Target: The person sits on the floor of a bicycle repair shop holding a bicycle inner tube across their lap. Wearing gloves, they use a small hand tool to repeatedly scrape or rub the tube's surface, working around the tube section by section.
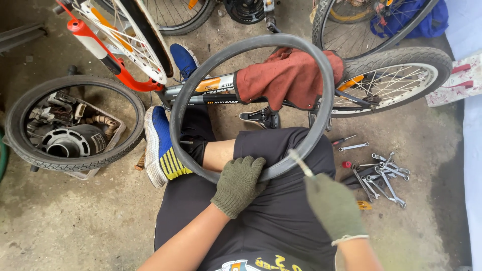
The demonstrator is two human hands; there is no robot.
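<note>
The grey rubber bicycle inner tube (pixel 211 62), a large limp hoop, lies over the person's lap and reaches up across the frame of the bicycle lying on the concrete floor (pixel 75 221); its near arc rests on the black shorts, its far arc rises past a rust-red cloth (pixel 288 75) draped on the frame. The hoop is slightly longer from lap to bicycle than across, matt and dull, with no visible bulge. The left hand (pixel 239 184), in an olive knit glove, comes up from the lower middle with wrist bent, fingers curled over the near arc, clamping it against the thigh. The right hand (pixel 334 206), gloved alike, hovers just to the right of the tube, fist closed round a thin pale stick-like tool (pixel 300 162) whose tip slants up-left and meets the tube's edge. Toward the left edge of the floor a black tyre (pixel 75 123) rings a tray of metal parts. A blue and white shoe (pixel 159 150) lies between tyre and tube. Near the right edge a scatter of steel spanners (pixel 381 175) lies on the floor.
</note>
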